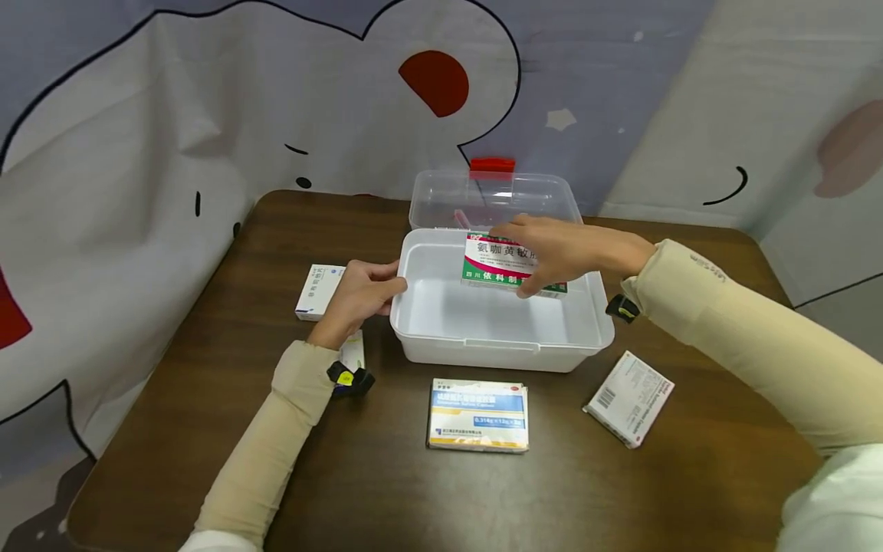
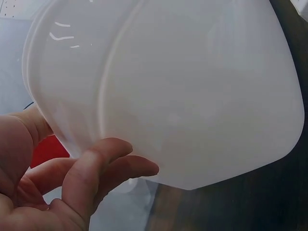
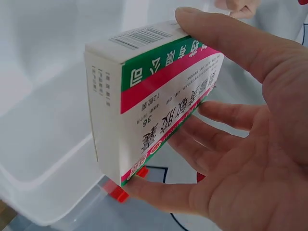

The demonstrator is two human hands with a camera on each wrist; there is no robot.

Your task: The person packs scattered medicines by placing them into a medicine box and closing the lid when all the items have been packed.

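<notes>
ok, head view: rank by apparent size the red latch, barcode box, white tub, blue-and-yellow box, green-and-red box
1. white tub
2. blue-and-yellow box
3. barcode box
4. red latch
Unranked: green-and-red box; right hand covers part.

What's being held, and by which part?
Right hand: the green-banded medicine box, by opposite long edges. Left hand: the white container, by its left rim.

Smooth plastic tub (image 1: 483, 355), cardboard carton (image 3: 156, 103) (fairly matt), softly glossy wood-look table (image 1: 552, 498).
</notes>
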